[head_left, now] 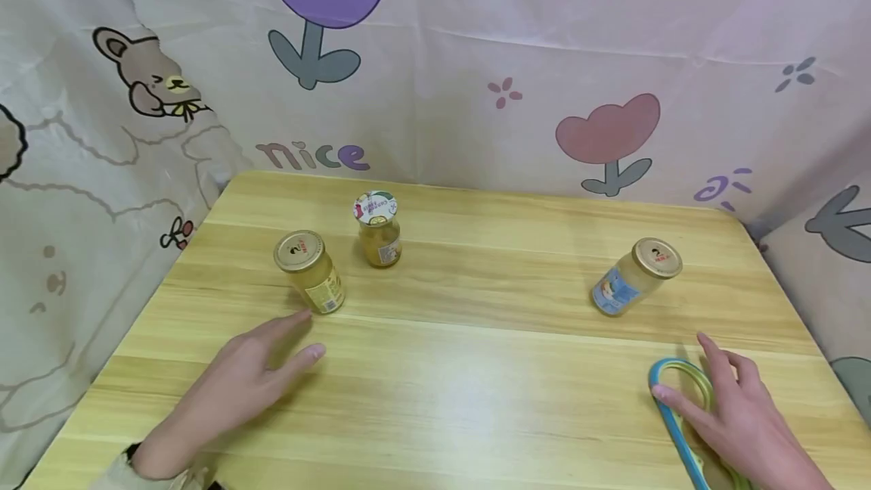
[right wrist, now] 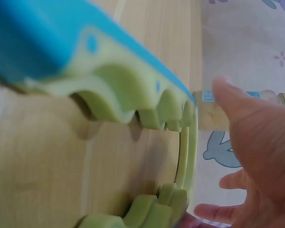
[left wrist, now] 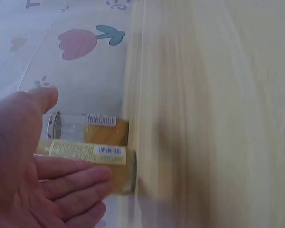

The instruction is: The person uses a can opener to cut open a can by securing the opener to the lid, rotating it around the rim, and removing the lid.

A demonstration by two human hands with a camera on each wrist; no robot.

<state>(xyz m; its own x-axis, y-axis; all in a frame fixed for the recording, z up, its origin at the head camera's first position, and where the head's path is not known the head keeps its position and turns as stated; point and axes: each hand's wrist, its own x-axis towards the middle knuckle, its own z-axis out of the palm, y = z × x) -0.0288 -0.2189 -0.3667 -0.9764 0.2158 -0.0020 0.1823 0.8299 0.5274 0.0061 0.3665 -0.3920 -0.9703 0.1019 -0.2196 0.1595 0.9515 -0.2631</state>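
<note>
My left hand (head_left: 238, 376) reaches beside a tall jar (head_left: 320, 282) with a gold lid and yellow label. Its fingers are extended, the thumb held apart, and whether a fingertip touches the jar cannot be told. Behind that jar is a smaller jar (head_left: 381, 242) with a patterned white lid. My right hand (head_left: 745, 418) is over a blue and green jar opener (head_left: 678, 437), fingers loosely spread and thumb near its blue edge. In the right wrist view, the opener's stepped green inner teeth (right wrist: 118, 90) show, with no fingers curled round it.
A gold-lidded jar (head_left: 633, 282) with a blue label stands on the right of the wooden table (head_left: 463, 399), beyond my right hand. A printed cloth (head_left: 463, 134) hangs along the back and sides of the table.
</note>
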